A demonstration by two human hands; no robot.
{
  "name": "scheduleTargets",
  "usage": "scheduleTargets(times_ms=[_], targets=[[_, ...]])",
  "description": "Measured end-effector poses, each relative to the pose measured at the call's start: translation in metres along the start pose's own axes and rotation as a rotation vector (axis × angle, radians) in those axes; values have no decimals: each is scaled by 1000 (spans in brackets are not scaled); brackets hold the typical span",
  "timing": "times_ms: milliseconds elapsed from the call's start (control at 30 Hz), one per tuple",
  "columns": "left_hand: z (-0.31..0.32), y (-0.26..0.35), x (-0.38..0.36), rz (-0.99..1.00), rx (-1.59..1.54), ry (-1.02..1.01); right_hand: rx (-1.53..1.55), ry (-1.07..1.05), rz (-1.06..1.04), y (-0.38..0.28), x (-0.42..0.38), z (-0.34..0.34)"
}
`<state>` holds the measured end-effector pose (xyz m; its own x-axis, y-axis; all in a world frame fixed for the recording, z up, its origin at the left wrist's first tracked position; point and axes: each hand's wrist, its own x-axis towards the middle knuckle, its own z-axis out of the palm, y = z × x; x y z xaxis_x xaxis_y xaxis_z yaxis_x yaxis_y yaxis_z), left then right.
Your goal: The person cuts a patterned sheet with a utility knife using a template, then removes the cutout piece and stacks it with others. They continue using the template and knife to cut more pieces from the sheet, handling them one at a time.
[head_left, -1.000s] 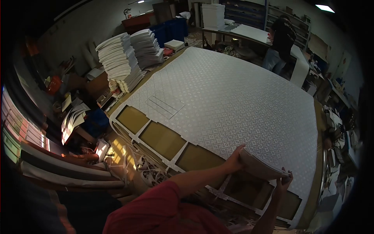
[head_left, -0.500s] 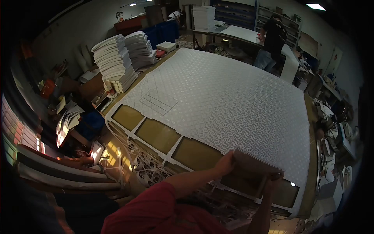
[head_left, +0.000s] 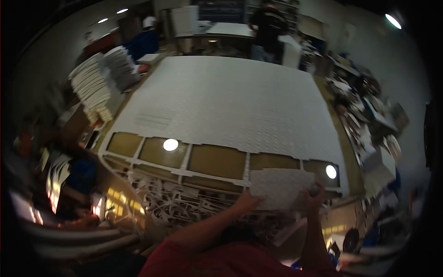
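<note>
My left hand [head_left: 249, 202] grips the lower left corner of a white patterned cut piece [head_left: 282, 184], its fingers closed on the edge. At the opposite side my right hand [head_left: 314, 198] holds the same piece, and a small dark roundish shape shows by its fingers. The piece is tilted up over the near edge of the table, its broad face towards me. Beyond it lies a large white patterned sheet [head_left: 221, 101] with a row of cut-out openings along its near side. Brown table surface [head_left: 217, 161] shows through these openings.
White offcut scraps [head_left: 170, 198] hang or lie tangled below the near table edge. Tall stacks of white pieces [head_left: 90, 83] stand at the left. A person in a dark shirt [head_left: 267, 27] stands at a far table. Piled material [head_left: 380, 161] lines the right side.
Both hands have drawn the cut piece back from the sheet towards me, turning its pale face up to view. My view has swung to the right.
</note>
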<state>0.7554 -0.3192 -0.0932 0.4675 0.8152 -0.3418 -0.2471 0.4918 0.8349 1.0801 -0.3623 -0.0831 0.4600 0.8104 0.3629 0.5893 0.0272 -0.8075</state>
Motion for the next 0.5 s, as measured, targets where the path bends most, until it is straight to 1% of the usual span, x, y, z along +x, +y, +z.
scheduleTargets(times_ms=[33, 67, 100, 133, 167, 200, 233, 300, 367, 433, 500], targets=[[13, 4, -21, -62, -47, -1, 15, -3, 136, -32, -11, -11], [23, 14, -35, -115, -85, 1, -19, 59, 38, -25, -21, -18], [22, -7, -33, -65, -98, 2, 63, 19, 159, -61, -28, -34], [21, -32, -32, -17, -114, 11, 47, 52, 185, -61, -37, -44], [28, -35, -38, -9, -125, 14, 36, 77, 215, -50, -46, -53], [43, -34, -50, -2, -137, 33, 135, 116, 300, -41, -54, -60], [60, -33, -61, -32, -114, -22, 248, 145, 372, -33, -62, -64], [83, -22, -72, -37, -138, 120, 297, 228, 412, -24, -80, -69], [105, -23, -72, -27, -111, 90, 358, 276, 441, -20, -84, -71], [127, -28, -72, -25, -89, 73, 300, 389, 457, -14, -85, -74], [152, -30, -65, 18, -134, 51, 328, 433, 450, -5, -76, -82]])
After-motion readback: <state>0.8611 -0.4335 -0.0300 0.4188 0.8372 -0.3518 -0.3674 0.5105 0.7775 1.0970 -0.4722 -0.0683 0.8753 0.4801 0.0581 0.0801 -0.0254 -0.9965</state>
